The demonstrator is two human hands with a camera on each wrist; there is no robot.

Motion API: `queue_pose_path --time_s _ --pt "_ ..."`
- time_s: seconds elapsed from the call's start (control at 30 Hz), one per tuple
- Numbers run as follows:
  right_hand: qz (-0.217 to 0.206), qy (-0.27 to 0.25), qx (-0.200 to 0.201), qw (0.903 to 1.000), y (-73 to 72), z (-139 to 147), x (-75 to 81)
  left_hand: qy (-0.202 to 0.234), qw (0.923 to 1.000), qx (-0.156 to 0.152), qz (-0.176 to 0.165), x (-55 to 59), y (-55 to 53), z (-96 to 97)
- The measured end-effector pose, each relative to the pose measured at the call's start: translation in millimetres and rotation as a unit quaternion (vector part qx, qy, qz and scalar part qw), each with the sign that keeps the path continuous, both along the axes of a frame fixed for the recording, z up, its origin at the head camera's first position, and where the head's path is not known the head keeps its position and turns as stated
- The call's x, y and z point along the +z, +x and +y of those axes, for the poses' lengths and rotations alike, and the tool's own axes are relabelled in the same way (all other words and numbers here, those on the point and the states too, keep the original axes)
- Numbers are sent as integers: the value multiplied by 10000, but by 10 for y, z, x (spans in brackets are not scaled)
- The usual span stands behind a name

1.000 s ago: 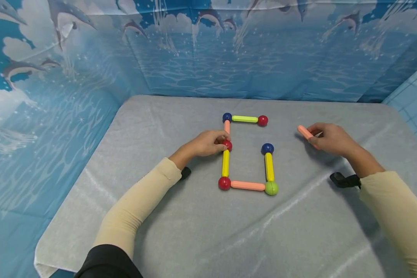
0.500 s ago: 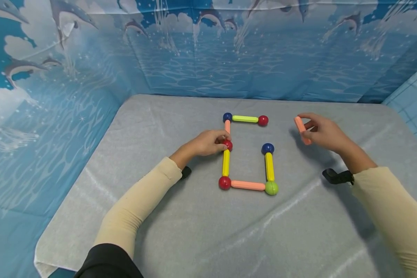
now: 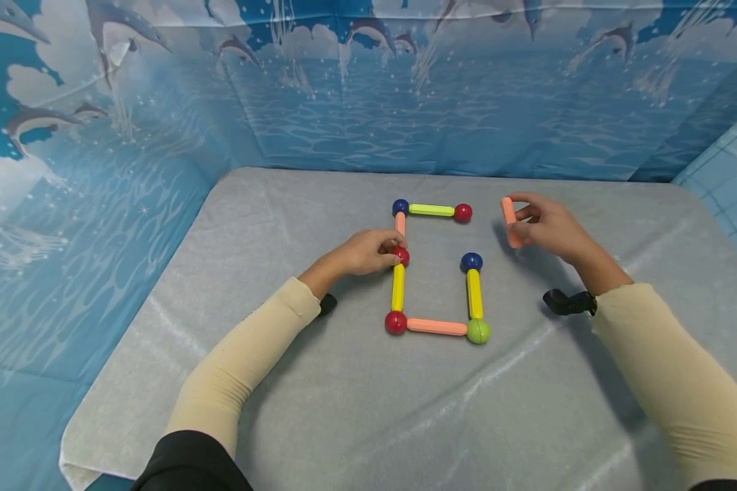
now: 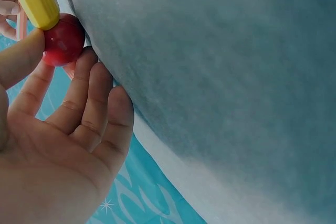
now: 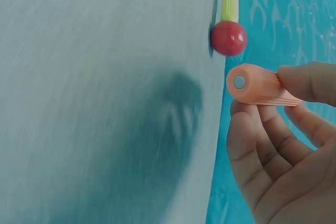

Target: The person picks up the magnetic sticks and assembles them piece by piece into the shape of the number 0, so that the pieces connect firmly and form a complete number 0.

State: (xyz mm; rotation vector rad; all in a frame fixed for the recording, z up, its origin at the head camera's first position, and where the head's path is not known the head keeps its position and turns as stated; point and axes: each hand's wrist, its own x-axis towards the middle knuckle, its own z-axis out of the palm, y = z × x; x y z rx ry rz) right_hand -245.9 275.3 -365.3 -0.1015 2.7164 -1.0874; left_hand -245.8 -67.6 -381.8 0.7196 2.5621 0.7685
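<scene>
My left hand (image 3: 365,252) pinches a red ball (image 4: 65,40) at the middle of the left side of a magnetic stick-and-ball figure; a yellow stick (image 3: 398,288) and a partly covered orange stick (image 3: 400,222) join that ball. Above the table, my right hand (image 3: 549,225) holds a loose orange stick (image 3: 510,222) between thumb and fingers; its end shows a round metal magnet in the right wrist view. Nearest to it are the red ball (image 3: 463,213) ending the lime stick (image 3: 432,210) and the blue ball (image 3: 471,262) topping another yellow stick (image 3: 475,294).
The figure's lower edge is an orange stick (image 3: 437,327) between a red ball (image 3: 396,322) and a green ball (image 3: 478,331). A blue ball (image 3: 400,208) forms the top left corner. Grey cloth covers the table (image 3: 319,409), and a dolphin-print curtain (image 3: 368,129) hangs behind.
My right hand has moved left toward the figure with the orange stick, which has turned more upright in the head view. My left hand stays at the red ball.
</scene>
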Motion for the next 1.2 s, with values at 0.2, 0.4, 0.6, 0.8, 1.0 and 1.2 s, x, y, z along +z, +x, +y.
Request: queue_pose_path --time_s 0.2,0.4,0.6,0.8,1.0,1.2 --pt "-29 -258 1 9997 -40 -158 3 8 10000 1 -44 -5 -7 -6" --pt "-149 -630 73 9979 -57 -348 -8 17 10000 -9 -19 -15 -10 -13" --pt "-257 -851 63 9960 -74 -450 -34 -10 10000 -13 20 -21 -10 -7" --pt "-357 -948 -6 9949 -96 -479 -53 -3 10000 -9 -38 -19 -15 -9" --pt "-378 -947 -152 9947 -96 -493 -80 -9 10000 -34 -6 -21 -19 -16" --pt "-407 -944 -99 9947 -88 -517 -121 -2 10000 -38 48 -24 -12 -16"
